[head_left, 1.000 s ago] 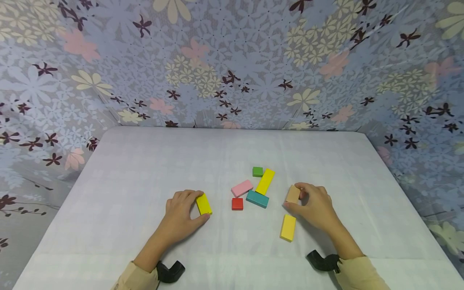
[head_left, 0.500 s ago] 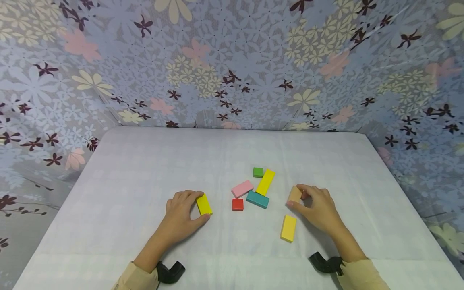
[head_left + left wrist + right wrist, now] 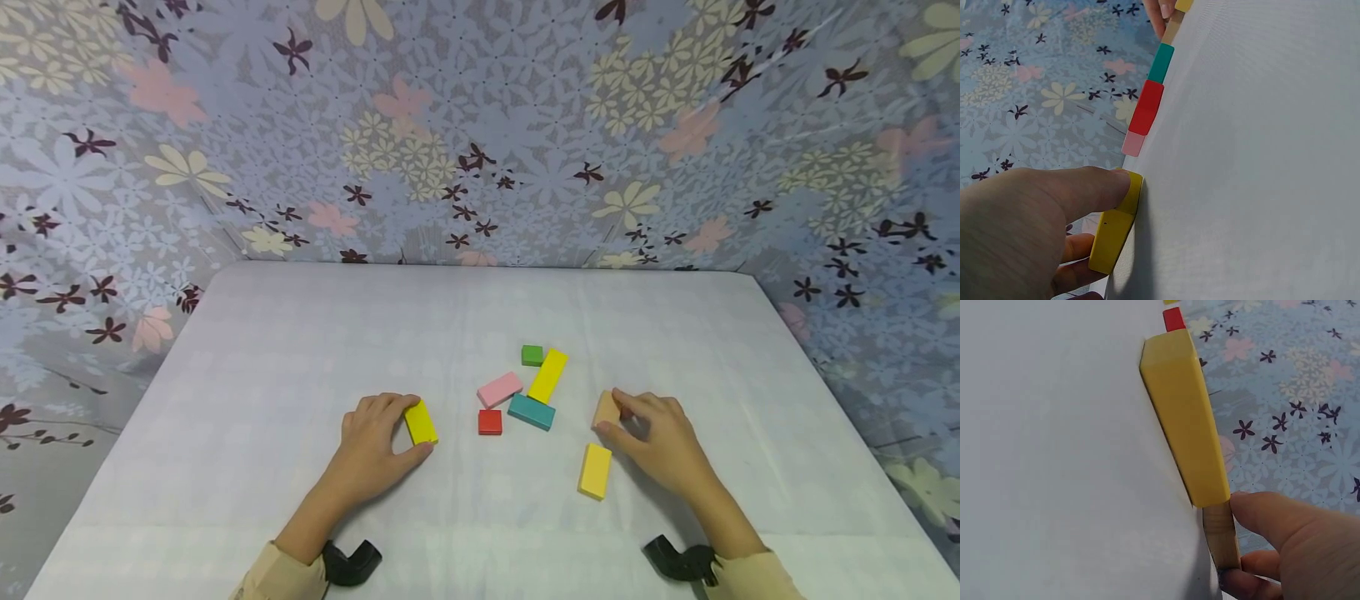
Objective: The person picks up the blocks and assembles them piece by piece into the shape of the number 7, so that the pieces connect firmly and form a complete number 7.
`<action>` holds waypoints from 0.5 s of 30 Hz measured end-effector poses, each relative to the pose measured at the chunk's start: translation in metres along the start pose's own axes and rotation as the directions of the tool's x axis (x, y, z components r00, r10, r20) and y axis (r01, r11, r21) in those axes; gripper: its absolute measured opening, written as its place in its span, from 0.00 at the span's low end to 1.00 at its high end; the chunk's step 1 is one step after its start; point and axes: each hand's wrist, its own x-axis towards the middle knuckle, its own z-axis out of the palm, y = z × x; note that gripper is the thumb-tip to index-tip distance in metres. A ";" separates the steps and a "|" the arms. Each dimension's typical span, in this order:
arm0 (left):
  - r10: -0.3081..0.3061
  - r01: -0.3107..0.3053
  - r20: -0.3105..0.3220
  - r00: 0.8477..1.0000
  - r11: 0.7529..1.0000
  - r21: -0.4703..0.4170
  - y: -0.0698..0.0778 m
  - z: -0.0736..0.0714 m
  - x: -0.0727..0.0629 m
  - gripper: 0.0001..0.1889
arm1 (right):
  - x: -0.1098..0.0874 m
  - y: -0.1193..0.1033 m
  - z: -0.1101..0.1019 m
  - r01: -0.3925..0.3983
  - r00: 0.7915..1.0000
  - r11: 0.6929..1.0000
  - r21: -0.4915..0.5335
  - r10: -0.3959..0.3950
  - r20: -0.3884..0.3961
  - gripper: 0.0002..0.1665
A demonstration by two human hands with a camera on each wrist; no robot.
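My left hand (image 3: 372, 448) pinches a bright yellow block (image 3: 422, 423) by its two ends, between thumb and fingertips, on the white table. The left wrist view shows the thumb on one end of this yellow block (image 3: 1113, 240). Over on the right, my right hand (image 3: 662, 439) holds a plain wooden block (image 3: 606, 409) between thumb and fingers; part of it is behind the fingers. A paler yellow block (image 3: 595, 472) lies just nearer to me than the wooden one. In the right wrist view this yellow block (image 3: 1182, 419) partly hides the wooden block (image 3: 1221, 537).
Between my hands lie a pink block (image 3: 499, 389), a red block (image 3: 490, 422), a teal block (image 3: 532, 412), a long yellow block (image 3: 548, 376) and a small green block (image 3: 532, 356). Flower-patterned cloth (image 3: 480, 133) rises behind the white table (image 3: 337, 333).
My right hand has shifted slightly toward me with the wooden block, bringing it closer to the paler yellow block. The left hand and the other blocks stay put.
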 end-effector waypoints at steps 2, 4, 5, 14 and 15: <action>-0.001 0.001 -0.002 1.000 1.000 -0.002 -0.001 0.000 0.000 0.33 | -0.001 -0.001 0.001 0.002 1.000 1.000 0.010 -0.002 0.002 0.43; -0.001 0.001 -0.003 1.000 1.000 -0.004 -0.001 0.000 -0.001 0.33 | -0.002 -0.002 0.001 -0.003 1.000 1.000 0.012 0.003 0.007 0.43; -0.001 0.001 -0.002 1.000 1.000 -0.005 -0.001 0.000 -0.001 0.33 | -0.003 -0.003 0.001 -0.005 1.000 1.000 0.012 0.005 0.008 0.42; 0.001 -0.001 0.003 1.000 1.000 -0.005 0.001 -0.002 -0.001 0.33 | -0.010 -0.002 0.004 0.012 1.000 0.999 0.047 -0.012 0.001 0.36; 0.003 -0.003 0.000 1.000 1.000 -0.005 0.001 -0.002 -0.002 0.33 | -0.010 -0.003 0.005 0.014 1.000 0.999 0.052 -0.014 0.002 0.36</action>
